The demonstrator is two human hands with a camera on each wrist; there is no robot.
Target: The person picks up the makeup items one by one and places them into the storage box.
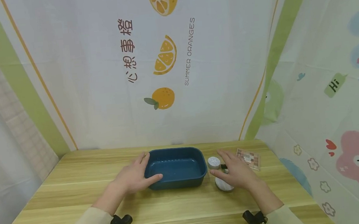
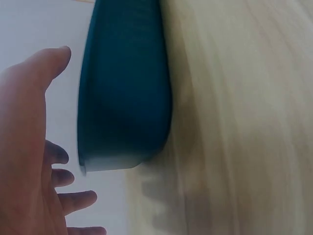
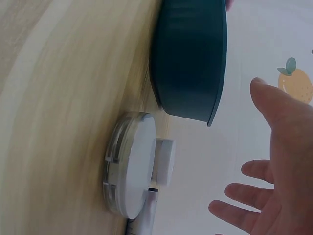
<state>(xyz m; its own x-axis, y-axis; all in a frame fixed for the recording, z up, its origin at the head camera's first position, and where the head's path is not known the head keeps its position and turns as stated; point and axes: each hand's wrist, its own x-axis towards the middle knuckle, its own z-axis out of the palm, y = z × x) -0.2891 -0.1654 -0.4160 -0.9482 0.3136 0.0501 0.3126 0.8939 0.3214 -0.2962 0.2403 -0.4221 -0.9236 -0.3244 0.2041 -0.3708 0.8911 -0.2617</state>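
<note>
A dark blue rectangular bin [image 1: 176, 184] stands upright on the wooden table, with nothing visible inside it. At its left end is my left hand [image 1: 135, 177], fingers extended and thumb apart; the left wrist view shows a gap between hand and bin [image 2: 124, 88]. My right hand [image 1: 238, 173] hovers with loosely spread fingers over a group of small items right of the bin. Among them are a small round white-topped container [image 1: 214, 162], a larger round clear-sided case with a white top [image 3: 139, 166], and a slim tube-like item [image 3: 145, 215], partly hidden by the hand.
A flat palette with brown and pinkish squares [image 1: 249, 158] lies beyond my right hand. The wooden table [image 1: 183, 216] meets a hanging white cloth printed with oranges [image 1: 100, 98] at the back. Another printed cloth [image 1: 317, 131] hangs along the right side.
</note>
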